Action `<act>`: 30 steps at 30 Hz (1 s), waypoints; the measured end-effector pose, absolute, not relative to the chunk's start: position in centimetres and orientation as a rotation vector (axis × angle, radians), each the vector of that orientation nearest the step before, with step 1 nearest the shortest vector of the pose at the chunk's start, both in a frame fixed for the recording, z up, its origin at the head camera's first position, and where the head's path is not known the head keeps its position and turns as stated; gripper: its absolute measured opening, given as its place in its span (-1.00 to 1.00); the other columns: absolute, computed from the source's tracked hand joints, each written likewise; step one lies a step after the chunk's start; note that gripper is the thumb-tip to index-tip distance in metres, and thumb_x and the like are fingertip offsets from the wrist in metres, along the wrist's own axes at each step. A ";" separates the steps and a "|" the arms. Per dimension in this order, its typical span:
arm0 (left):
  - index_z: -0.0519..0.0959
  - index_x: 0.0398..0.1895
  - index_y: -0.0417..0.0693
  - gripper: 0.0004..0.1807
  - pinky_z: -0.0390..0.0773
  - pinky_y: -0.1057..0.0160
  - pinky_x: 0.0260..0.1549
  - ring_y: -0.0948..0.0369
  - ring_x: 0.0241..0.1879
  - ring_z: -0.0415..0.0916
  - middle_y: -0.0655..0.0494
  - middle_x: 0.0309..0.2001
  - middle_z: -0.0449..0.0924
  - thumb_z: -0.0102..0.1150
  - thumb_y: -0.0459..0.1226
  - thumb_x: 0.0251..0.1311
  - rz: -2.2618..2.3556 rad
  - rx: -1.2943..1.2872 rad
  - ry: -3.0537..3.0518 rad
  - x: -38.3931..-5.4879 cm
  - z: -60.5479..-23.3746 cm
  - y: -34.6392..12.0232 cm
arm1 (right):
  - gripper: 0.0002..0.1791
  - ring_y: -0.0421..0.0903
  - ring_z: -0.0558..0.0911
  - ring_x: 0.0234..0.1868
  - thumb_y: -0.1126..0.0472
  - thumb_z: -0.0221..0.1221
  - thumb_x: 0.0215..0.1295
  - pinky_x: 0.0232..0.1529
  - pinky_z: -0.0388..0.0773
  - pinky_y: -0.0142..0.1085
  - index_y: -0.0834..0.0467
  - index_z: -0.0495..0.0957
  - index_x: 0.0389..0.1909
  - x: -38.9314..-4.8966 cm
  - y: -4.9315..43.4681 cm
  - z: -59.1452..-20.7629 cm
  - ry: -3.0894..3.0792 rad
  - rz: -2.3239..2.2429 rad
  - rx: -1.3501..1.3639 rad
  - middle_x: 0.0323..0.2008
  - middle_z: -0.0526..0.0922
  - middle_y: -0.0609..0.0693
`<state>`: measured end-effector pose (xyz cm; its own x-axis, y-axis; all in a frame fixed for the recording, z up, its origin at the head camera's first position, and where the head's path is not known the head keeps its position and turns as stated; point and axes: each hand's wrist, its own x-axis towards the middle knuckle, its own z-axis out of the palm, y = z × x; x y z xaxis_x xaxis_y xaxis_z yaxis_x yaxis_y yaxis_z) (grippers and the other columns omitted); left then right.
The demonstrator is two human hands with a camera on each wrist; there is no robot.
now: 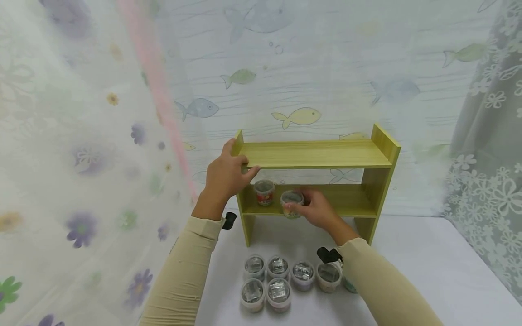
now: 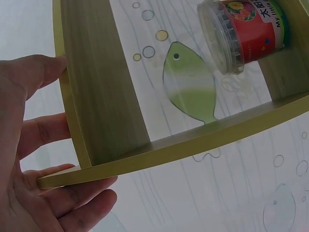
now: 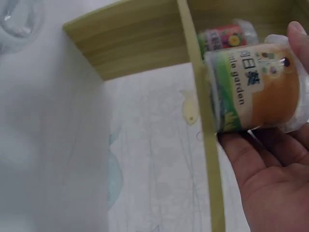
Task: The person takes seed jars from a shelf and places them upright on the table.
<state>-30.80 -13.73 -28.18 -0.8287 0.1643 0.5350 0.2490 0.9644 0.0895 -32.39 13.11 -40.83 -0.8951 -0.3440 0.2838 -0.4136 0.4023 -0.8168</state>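
A small yellow-green wooden shelf (image 1: 314, 155) stands on the white-covered table. My left hand (image 1: 226, 177) grips its upper left corner, thumb and fingers on different sides of the boards. In my right hand (image 1: 320, 210) is a clear plastic tub (image 1: 292, 204), held at the front edge of the middle board. The right wrist view shows this tub's orange and green "little garden" label (image 3: 251, 84), with the thumb on one side and fingers beneath. A tub with a red label (image 1: 264, 194) stands on that board, left of the held one.
Several lidded clear tubs (image 1: 279, 293) with silvery packets inside stand in two rows on the table (image 1: 420, 267) before the shelf. My right forearm partly covers a greenish tub (image 1: 350, 285). Behind hangs a curtain (image 1: 326, 68) printed with fish.
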 end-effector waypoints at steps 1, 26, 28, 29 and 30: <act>0.77 0.00 0.15 -0.47 0.61 0.06 -0.49 -0.04 -0.32 0.71 -0.14 0.58 0.16 0.14 0.28 0.34 -0.210 -0.293 -2.568 -30.8 -28.2 -13.7 | -0.36 -0.08 0.63 -0.29 -0.13 0.39 0.32 -0.31 0.59 -0.20 0.13 0.57 0.30 -32.2 13.2 -40.8 -2.571 1.535 0.694 -0.14 0.74 0.04; 0.78 -0.02 0.16 -0.49 0.61 0.06 -0.49 -0.04 -0.35 0.70 -0.13 0.57 0.19 0.16 0.28 0.33 -0.232 -0.297 -2.552 -30.9 -28.2 -13.8 | -0.26 -0.07 0.76 -0.09 -0.06 0.53 0.14 -0.20 0.72 -0.21 0.12 0.56 0.31 -27.4 14.1 -41.8 -2.549 1.810 0.618 0.00 0.75 0.11; 0.78 -0.02 0.16 -0.49 0.61 0.05 -0.48 -0.05 -0.34 0.70 -0.12 0.58 0.18 0.16 0.28 0.33 -0.235 -0.295 -2.557 -30.9 -28.2 -13.8 | -0.26 -0.06 0.76 -0.07 -0.05 0.55 0.11 -0.20 0.72 -0.21 0.11 0.56 0.30 -27.0 14.3 -42.1 -2.546 1.835 0.612 0.01 0.75 0.10; 0.77 -0.01 0.17 -0.49 0.61 0.04 -0.47 -0.05 -0.34 0.70 -0.12 0.58 0.17 0.15 0.28 0.33 -0.236 -0.293 -2.560 -31.0 -28.2 -13.9 | -0.26 -0.06 0.76 -0.07 -0.05 0.56 0.10 -0.20 0.72 -0.22 0.09 0.57 0.29 -26.8 14.4 -42.4 -2.548 1.842 0.607 0.02 0.74 0.10; 0.77 -0.01 0.17 -0.48 0.61 0.04 -0.47 -0.05 -0.33 0.70 -0.12 0.58 0.17 0.15 0.29 0.33 -0.235 -0.293 -2.562 -31.0 -28.2 -13.9 | -0.26 -0.06 0.76 -0.06 -0.05 0.56 0.09 -0.20 0.71 -0.24 0.08 0.57 0.29 -26.6 14.5 -42.6 -2.552 1.844 0.610 0.03 0.74 0.09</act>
<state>-30.98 -13.88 -28.19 -0.8276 0.1594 0.5383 0.2546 0.9611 0.1068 -26.61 14.46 -42.57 -0.9256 -0.3402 0.1663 -0.2648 0.2676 -0.9264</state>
